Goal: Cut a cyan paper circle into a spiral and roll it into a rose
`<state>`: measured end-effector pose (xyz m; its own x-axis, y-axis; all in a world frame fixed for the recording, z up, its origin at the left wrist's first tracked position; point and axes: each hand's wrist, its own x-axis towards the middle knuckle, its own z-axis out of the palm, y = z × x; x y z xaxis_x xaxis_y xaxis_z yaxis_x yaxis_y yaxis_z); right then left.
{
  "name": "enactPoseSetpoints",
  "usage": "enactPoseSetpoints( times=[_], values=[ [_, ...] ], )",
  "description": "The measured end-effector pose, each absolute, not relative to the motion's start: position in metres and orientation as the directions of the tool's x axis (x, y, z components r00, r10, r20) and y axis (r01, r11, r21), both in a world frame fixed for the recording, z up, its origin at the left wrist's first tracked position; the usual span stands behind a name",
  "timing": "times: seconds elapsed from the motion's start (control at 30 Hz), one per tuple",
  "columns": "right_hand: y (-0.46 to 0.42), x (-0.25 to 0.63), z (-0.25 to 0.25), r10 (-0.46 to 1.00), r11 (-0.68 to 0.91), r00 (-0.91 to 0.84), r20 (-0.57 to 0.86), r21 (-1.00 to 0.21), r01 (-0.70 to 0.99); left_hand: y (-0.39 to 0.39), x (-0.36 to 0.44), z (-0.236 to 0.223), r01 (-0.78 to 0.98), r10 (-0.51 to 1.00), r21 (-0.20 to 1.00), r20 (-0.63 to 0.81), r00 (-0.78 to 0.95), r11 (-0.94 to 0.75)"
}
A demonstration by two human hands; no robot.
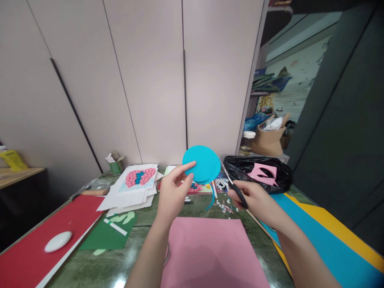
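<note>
My left hand (175, 190) pinches a round piece of bright blue paper (202, 162) between thumb and fingers, held up over the table. A thin curled strip of the same blue (213, 197) hangs below the disc's lower right edge. In my right hand (252, 199) is a pair of scissors (237, 191) with black handles, its metal blades pointing up and left at the disc's right edge. Whether the blades touch the paper I cannot tell. Beneath both hands, a pink sheet (210, 252) lies on the green table.
Left are a red sheet (45, 228) with a white oval object (58, 241), green paper (108, 236) with a marker (115, 227), and stacked papers (135, 196). Paper scraps (226, 207) lie centrally. Right are a black bag (228, 160) and blue sheets (321, 240).
</note>
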<state>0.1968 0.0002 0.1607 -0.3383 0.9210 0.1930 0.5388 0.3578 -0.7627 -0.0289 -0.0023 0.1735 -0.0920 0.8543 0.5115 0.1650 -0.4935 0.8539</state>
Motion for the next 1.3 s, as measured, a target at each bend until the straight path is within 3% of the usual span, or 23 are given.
enactPoseSetpoints(
  times=[0.37, 0.5, 0.6, 0.97, 1.3],
  values=[
    [0.002, 0.195, 0.164, 0.921, 0.342, -0.339, 0.193, -0.818, 0.462, -0.003, -0.030, 0.174, 0.192, 0.849, 0.848, 0.518, -0.107, -0.494],
    [0.014, 0.203, 0.158, 0.913, 0.291, -0.360, 0.194, -0.927, 0.238, -0.004, -0.031, 0.174, 0.201, 0.841, 0.843, 0.527, -0.123, -0.499],
    [0.033, 0.210, 0.146, 0.926, 0.125, -0.348, 0.147, -0.988, -0.086, -0.004, -0.031, 0.174, 0.187, 0.835, 0.840, 0.535, -0.126, -0.510],
    [0.083, 0.221, 0.108, 0.940, -0.096, -0.339, 0.042, -0.919, -0.381, -0.004, -0.030, 0.175, 0.202, 0.828, 0.836, 0.541, -0.146, -0.511],
    [0.112, 0.246, 0.095, 0.977, -0.068, -0.202, 0.063, -0.812, -0.580, -0.005, -0.033, 0.176, 0.189, 0.823, 0.831, 0.551, -0.140, -0.524]
  ],
)
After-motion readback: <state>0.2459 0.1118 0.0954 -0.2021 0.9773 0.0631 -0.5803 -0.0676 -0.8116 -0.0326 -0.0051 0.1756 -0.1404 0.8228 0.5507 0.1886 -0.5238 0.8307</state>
